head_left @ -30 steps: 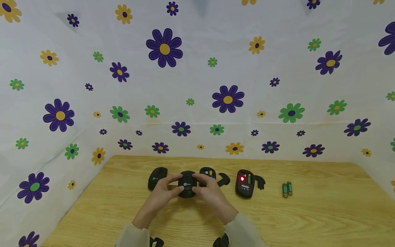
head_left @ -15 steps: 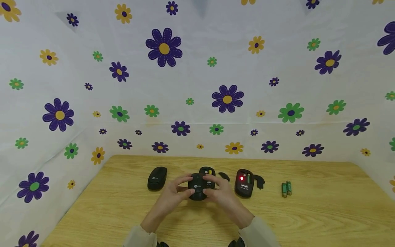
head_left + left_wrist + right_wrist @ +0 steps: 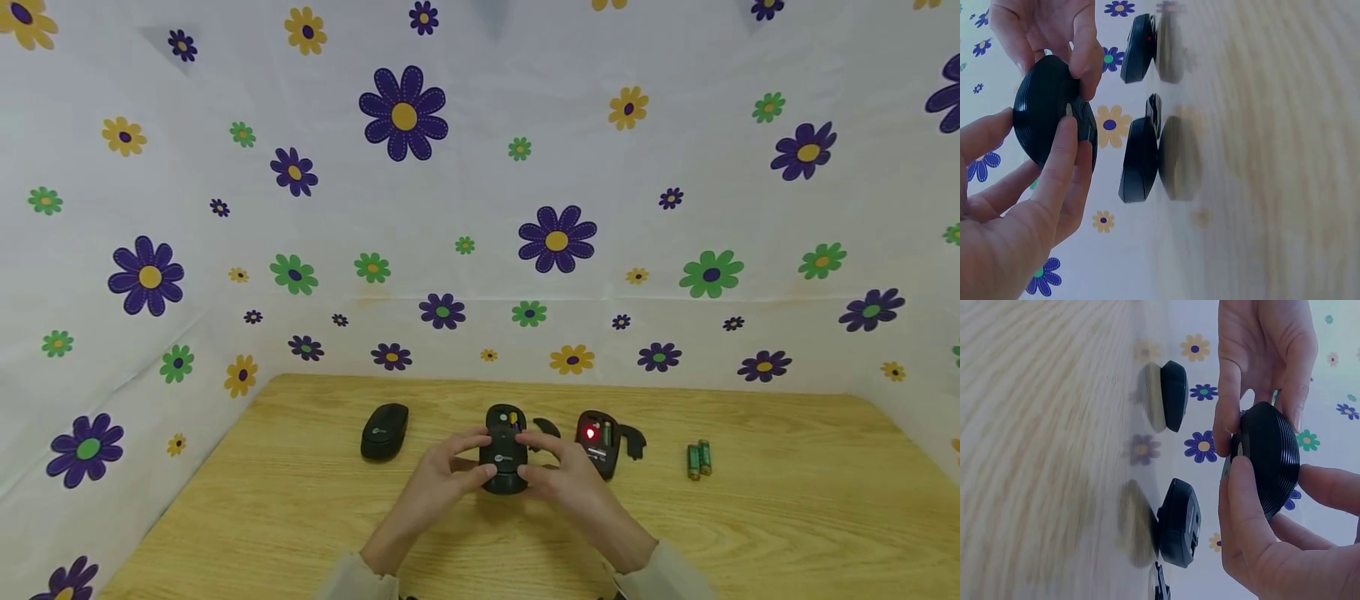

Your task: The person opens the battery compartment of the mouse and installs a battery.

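Note:
Both hands hold a black computer mouse between them, top side facing the head camera. On its left side my left hand grips with thumb and fingers. My right hand grips the opposite side the same way. The wrist views show the mouse raised off the table. In the head view it overlaps an overturned mouse lying behind it, whose battery compartment is uncovered and shows a yellow battery. The held mouse's underside is hidden from the head camera.
Another black mouse lies right side up at left. To the right, an overturned mouse shows a red light and a green battery. Dark battery covers lie beside the overturned mice. Two green batteries lie farther right. A flowered cloth surrounds the table.
Both hands have carried the held mouse to the right and slightly toward the person, away from the mouse at left and in front of the overturned one. The other items stay put.

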Action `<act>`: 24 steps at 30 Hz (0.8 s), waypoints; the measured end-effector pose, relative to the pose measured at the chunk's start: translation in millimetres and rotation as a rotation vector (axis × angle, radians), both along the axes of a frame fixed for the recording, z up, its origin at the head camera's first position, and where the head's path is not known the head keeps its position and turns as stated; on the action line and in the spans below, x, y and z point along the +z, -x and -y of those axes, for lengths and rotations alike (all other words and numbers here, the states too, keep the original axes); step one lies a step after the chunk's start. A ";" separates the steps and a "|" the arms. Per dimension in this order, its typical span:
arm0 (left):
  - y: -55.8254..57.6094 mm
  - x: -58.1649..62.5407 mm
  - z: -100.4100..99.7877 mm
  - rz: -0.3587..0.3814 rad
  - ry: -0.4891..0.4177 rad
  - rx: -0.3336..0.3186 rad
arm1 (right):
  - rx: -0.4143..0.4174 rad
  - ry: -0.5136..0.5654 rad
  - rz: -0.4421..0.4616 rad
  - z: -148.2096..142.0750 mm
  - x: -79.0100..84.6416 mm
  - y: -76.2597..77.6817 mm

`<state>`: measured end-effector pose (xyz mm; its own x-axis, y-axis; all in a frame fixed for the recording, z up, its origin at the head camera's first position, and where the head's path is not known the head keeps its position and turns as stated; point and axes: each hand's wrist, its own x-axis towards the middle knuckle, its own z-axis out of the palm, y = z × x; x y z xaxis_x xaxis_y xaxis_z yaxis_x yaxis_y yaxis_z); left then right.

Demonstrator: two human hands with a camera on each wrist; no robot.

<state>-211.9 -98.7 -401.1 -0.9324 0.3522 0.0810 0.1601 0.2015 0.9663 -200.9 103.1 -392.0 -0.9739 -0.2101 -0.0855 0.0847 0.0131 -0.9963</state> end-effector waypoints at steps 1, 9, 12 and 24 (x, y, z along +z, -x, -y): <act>-1.3 0.1 -1.0 0.004 -0.002 0.000 | 0.002 -0.007 -0.002 -1.5 0.2 -0.9; -6.0 -0.2 -8.3 0.025 -0.045 -0.051 | 0.040 -0.029 -0.002 -17.9 3.1 -8.0; -7.2 1.1 -10.6 0.028 -0.049 -0.074 | 0.030 -0.029 -0.007 -23.2 4.3 -9.6; -11.9 3.3 -17.9 0.038 -0.078 -0.114 | 0.120 0.005 0.016 -41.7 4.7 -13.8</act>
